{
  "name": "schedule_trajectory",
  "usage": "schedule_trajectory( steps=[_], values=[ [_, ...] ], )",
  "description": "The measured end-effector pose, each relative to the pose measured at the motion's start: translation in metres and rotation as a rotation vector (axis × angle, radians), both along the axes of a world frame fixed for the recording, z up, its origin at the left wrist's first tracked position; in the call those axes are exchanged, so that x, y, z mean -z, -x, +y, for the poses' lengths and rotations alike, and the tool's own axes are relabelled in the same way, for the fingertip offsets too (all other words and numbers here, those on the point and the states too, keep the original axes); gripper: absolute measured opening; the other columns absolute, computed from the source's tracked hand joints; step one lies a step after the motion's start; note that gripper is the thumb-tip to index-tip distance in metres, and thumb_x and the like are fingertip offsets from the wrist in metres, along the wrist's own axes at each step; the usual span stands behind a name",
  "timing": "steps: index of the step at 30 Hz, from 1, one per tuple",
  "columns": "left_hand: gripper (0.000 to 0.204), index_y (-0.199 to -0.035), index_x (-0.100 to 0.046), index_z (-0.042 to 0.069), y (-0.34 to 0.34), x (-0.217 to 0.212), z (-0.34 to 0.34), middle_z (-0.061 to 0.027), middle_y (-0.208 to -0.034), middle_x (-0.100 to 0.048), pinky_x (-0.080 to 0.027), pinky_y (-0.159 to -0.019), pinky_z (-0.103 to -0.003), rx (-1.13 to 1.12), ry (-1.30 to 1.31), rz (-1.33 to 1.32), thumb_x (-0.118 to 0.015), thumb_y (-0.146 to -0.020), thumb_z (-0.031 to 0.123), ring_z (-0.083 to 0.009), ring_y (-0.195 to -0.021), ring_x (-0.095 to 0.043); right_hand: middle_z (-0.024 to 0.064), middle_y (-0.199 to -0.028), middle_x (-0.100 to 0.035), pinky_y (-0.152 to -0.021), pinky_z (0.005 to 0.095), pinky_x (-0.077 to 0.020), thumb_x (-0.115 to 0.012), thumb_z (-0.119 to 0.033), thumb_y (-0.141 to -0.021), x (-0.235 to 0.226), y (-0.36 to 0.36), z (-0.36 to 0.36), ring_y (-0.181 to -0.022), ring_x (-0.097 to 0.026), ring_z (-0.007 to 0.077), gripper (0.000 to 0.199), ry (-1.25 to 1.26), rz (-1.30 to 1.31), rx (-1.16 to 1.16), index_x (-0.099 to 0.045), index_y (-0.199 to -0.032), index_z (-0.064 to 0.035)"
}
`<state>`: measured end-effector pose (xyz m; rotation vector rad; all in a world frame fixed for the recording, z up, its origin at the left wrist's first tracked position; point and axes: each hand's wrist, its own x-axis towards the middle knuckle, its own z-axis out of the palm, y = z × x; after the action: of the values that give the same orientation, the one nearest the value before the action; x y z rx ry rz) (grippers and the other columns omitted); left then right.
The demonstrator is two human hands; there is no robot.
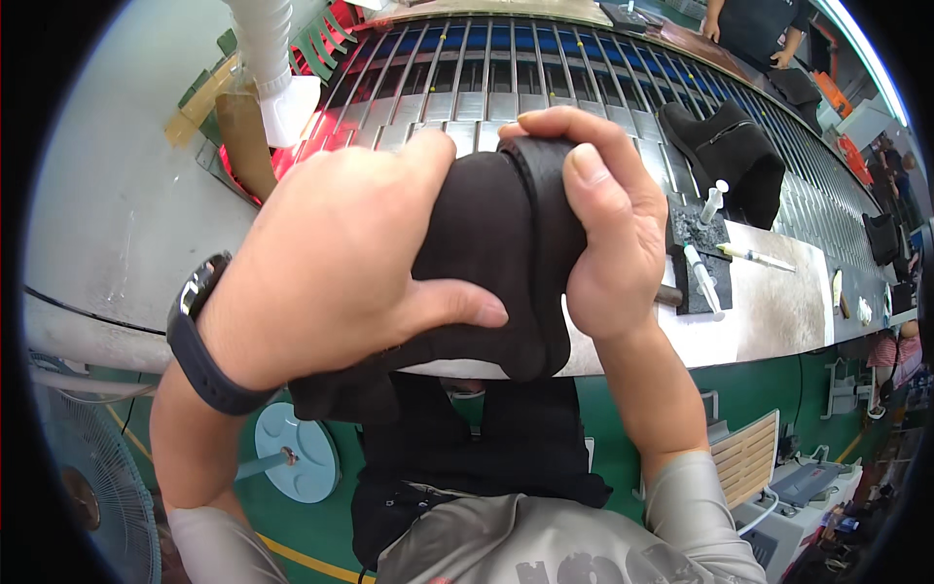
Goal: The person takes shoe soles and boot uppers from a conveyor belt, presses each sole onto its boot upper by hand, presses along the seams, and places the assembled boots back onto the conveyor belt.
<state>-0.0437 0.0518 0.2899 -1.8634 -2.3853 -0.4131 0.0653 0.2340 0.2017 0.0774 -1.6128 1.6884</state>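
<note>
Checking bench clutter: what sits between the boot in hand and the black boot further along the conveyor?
In the head view, a dark pad carrying white syringes lies on the bench between the held boot and the black boot.

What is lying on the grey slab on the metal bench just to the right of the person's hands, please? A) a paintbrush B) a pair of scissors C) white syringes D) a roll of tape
C: two white syringes rest on the small dark slab beside the right hand, which grips the black boot together with the left hand.
</note>
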Motion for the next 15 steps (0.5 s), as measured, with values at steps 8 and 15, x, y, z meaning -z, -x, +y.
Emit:
schedule_trajectory(
  steps=[8, 15],
  values=[
    [0.094, -0.129, -0.059, -0.003, -0.028, -0.007, -0.011, -0.0189, -0.091, -0.069, -0.054, -0.071, -0.045, -0.02, 0.066, 0.056, -0.099, -0.064, 0.053, -0.0401, -0.081, -0.071, 0.0219, -0.128, -0.071, -0.107, 0.0383, -0.0512, -0.049, -0.023, -0.108, -0.003, -0.027, -0.01, -0.118, -0.068, 0.0255, 0.043, -0.278, 0.055, 0.13, -0.065, -0.13, 0.0095],
    [0.094, -0.131, -0.058, -0.007, -0.054, -0.014, -0.023, -0.0139, -0.091, -0.068, -0.052, -0.065, -0.044, 0.081, 0.104, 0.091, -0.095, -0.067, 0.05, -0.0349, -0.073, -0.07, 0.0267, -0.12, -0.068, -0.096, 0.0414, -0.0547, -0.059, -0.021, -0.103, -0.003, -0.049, -0.012, -0.107, -0.068, 0.0317, 0.04, -0.369, 0.212, 0.088, -0.066, -0.125, 0.0105]
  ],
)
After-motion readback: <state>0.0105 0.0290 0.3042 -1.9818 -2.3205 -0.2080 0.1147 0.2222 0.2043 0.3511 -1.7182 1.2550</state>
